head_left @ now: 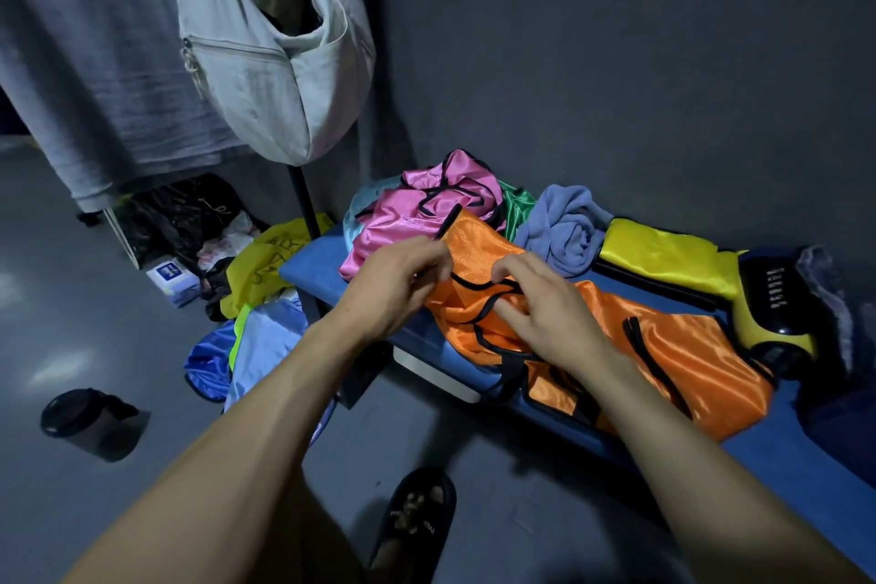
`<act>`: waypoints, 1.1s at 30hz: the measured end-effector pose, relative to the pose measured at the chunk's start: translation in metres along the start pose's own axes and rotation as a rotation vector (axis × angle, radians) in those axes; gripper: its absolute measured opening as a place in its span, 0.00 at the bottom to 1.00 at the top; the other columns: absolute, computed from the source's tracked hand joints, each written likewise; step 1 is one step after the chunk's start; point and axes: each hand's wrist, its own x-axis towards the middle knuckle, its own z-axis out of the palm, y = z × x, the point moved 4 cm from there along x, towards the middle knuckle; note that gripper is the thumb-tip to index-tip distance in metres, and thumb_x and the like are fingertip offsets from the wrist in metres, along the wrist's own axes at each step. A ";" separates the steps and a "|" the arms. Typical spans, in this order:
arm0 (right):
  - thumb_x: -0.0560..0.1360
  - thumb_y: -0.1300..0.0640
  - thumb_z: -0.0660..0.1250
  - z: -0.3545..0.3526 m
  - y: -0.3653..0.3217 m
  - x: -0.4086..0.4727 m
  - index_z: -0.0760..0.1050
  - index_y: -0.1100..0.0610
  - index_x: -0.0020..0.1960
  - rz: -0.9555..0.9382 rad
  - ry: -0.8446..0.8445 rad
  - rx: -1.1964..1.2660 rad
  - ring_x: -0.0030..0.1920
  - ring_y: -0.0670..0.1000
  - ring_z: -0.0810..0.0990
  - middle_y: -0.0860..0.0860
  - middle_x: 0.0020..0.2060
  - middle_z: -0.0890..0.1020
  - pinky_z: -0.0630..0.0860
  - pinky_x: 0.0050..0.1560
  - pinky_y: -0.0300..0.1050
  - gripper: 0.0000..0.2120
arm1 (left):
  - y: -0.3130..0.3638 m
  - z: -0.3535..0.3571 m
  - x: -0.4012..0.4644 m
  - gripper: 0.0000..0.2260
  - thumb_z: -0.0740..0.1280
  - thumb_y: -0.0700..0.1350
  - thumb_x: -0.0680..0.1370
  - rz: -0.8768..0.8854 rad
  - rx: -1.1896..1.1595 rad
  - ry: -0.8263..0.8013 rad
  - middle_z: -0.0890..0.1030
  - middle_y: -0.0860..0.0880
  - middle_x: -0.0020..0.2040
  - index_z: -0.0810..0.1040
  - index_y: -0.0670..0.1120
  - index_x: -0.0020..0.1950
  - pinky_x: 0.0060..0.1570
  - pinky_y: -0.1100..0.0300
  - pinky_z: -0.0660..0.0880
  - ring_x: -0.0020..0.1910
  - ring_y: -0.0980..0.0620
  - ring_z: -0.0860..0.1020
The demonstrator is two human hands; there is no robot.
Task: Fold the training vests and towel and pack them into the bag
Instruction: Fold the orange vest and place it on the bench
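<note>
the shiny orange satin vest with black trim (pixel 663 346) lies on the blue counter (pixel 313 266), its length running right; the left hand (pixel 393 285) and right hand (pixel 545 313) pinch its near-left trim.

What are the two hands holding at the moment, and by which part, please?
Both grip the orange vest: the left hand at its upper black-trimmed edge, the right hand at the black-trimmed opening.

Dark grey wall (pixel 616 62), glossy floor (pixel 71 299)
</note>
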 end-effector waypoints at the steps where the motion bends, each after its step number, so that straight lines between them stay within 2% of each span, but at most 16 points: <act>1: 0.78 0.56 0.68 -0.001 -0.002 0.002 0.70 0.49 0.54 -0.003 0.026 0.041 0.44 0.49 0.75 0.44 0.52 0.74 0.74 0.46 0.51 0.08 | -0.001 0.001 -0.001 0.11 0.68 0.33 0.75 0.006 0.024 -0.017 0.76 0.58 0.46 0.79 0.50 0.45 0.45 0.61 0.73 0.46 0.59 0.75; 3: 0.76 0.59 0.69 -0.002 -0.006 0.005 0.69 0.52 0.46 0.029 0.067 0.137 0.42 0.46 0.72 0.45 0.43 0.74 0.71 0.44 0.48 0.08 | -0.002 0.004 -0.002 0.09 0.70 0.38 0.76 -0.002 0.086 -0.062 0.78 0.57 0.49 0.83 0.52 0.44 0.46 0.62 0.70 0.49 0.59 0.71; 6: 0.73 0.60 0.70 -0.003 -0.005 0.009 0.70 0.54 0.40 0.169 0.093 0.245 0.34 0.48 0.73 0.47 0.34 0.75 0.70 0.38 0.49 0.09 | 0.003 0.010 -0.005 0.05 0.69 0.47 0.77 -0.028 0.208 -0.103 0.78 0.55 0.53 0.85 0.52 0.50 0.43 0.62 0.67 0.50 0.58 0.66; 8: 0.72 0.60 0.70 -0.001 -0.001 0.010 0.70 0.56 0.38 0.260 0.100 0.317 0.28 0.49 0.71 0.45 0.29 0.74 0.69 0.32 0.48 0.09 | 0.009 0.015 -0.006 0.11 0.69 0.55 0.76 -0.066 0.291 -0.087 0.78 0.54 0.54 0.84 0.51 0.53 0.44 0.57 0.71 0.51 0.56 0.66; 10: 0.71 0.60 0.71 -0.002 0.001 0.012 0.71 0.59 0.37 0.332 0.114 0.389 0.23 0.45 0.67 0.43 0.23 0.71 0.63 0.29 0.41 0.09 | 0.015 0.021 -0.005 0.20 0.69 0.65 0.74 -0.127 0.361 -0.073 0.77 0.53 0.54 0.82 0.50 0.55 0.46 0.55 0.69 0.52 0.53 0.68; 14: 0.71 0.60 0.71 -0.007 -0.003 0.015 0.73 0.60 0.36 0.382 0.162 0.440 0.27 0.45 0.69 0.46 0.28 0.74 0.67 0.32 0.42 0.09 | 0.021 0.034 0.001 0.29 0.66 0.71 0.72 -0.229 0.502 -0.036 0.75 0.51 0.59 0.78 0.48 0.59 0.54 0.50 0.71 0.58 0.47 0.71; 17: 0.71 0.60 0.71 -0.010 -0.005 0.013 0.73 0.61 0.36 0.405 0.172 0.493 0.28 0.45 0.70 0.49 0.29 0.75 0.68 0.32 0.41 0.10 | 0.019 0.039 0.006 0.30 0.66 0.70 0.71 -0.284 0.581 -0.007 0.75 0.49 0.58 0.76 0.46 0.59 0.54 0.48 0.71 0.57 0.45 0.72; 20: 0.72 0.60 0.71 -0.012 -0.001 0.010 0.72 0.58 0.33 0.440 0.193 0.519 0.26 0.42 0.69 0.45 0.25 0.73 0.65 0.31 0.36 0.11 | 0.017 0.039 0.010 0.27 0.65 0.67 0.71 -0.251 0.631 0.026 0.75 0.48 0.56 0.75 0.46 0.56 0.51 0.48 0.70 0.53 0.46 0.72; 25: 0.71 0.61 0.71 -0.014 0.005 0.007 0.72 0.58 0.33 0.482 0.243 0.550 0.28 0.44 0.72 0.45 0.25 0.74 0.69 0.36 0.40 0.11 | 0.019 0.032 0.011 0.23 0.60 0.63 0.70 -0.165 0.663 0.055 0.75 0.47 0.52 0.73 0.45 0.52 0.47 0.48 0.69 0.48 0.45 0.72; 29: 0.71 0.62 0.70 -0.017 0.010 0.005 0.72 0.62 0.36 0.480 0.282 0.535 0.28 0.46 0.70 0.48 0.27 0.74 0.69 0.33 0.43 0.09 | 0.019 0.025 0.010 0.20 0.59 0.58 0.73 -0.055 0.561 0.052 0.76 0.47 0.51 0.73 0.44 0.54 0.47 0.51 0.70 0.47 0.47 0.73; 33: 0.72 0.61 0.72 -0.019 0.019 0.002 0.73 0.57 0.38 0.445 0.282 0.442 0.31 0.46 0.71 0.46 0.31 0.75 0.68 0.35 0.44 0.09 | 0.014 0.017 0.007 0.08 0.65 0.46 0.76 0.103 0.296 0.043 0.78 0.48 0.51 0.78 0.44 0.52 0.46 0.52 0.76 0.48 0.48 0.76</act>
